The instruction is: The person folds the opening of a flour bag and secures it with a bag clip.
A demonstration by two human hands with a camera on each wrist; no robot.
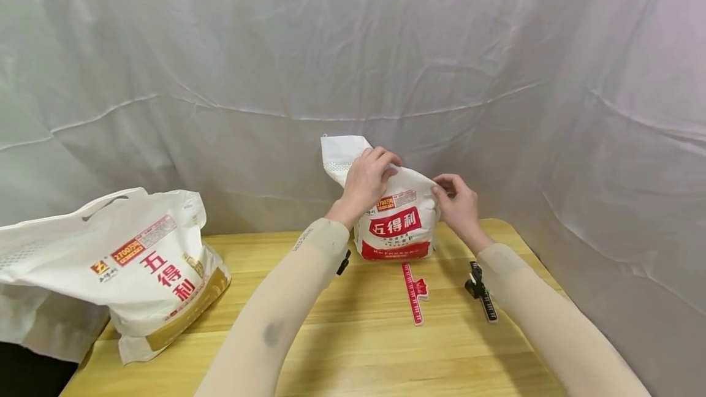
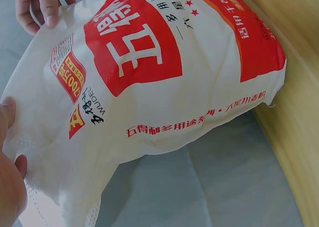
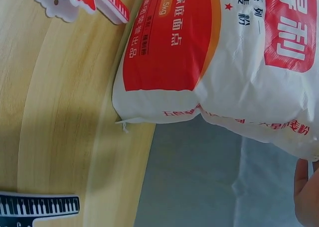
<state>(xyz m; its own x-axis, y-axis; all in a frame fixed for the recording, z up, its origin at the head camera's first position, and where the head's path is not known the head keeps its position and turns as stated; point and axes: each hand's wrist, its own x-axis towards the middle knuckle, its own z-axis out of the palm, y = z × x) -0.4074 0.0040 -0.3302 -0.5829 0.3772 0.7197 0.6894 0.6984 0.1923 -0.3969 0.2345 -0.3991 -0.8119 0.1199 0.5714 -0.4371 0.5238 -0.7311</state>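
Observation:
A white and red flour bag stands upright at the back of the table, its top flopped over to the left. My left hand grips the folded upper edge of this bag, thumb and fingers on either side in the left wrist view. At the bag's upper right corner, my right hand pinches the edge between thumb and fingers. Only part of the right hand shows in the right wrist view, right at the bag's side.
A larger white and gold flour bag leans at the table's left. In front of the smaller bag lies a red piano-key-patterned strip; a black one lies near my right forearm. A small black piece peeks out beside my left sleeve. Grey curtain hangs behind.

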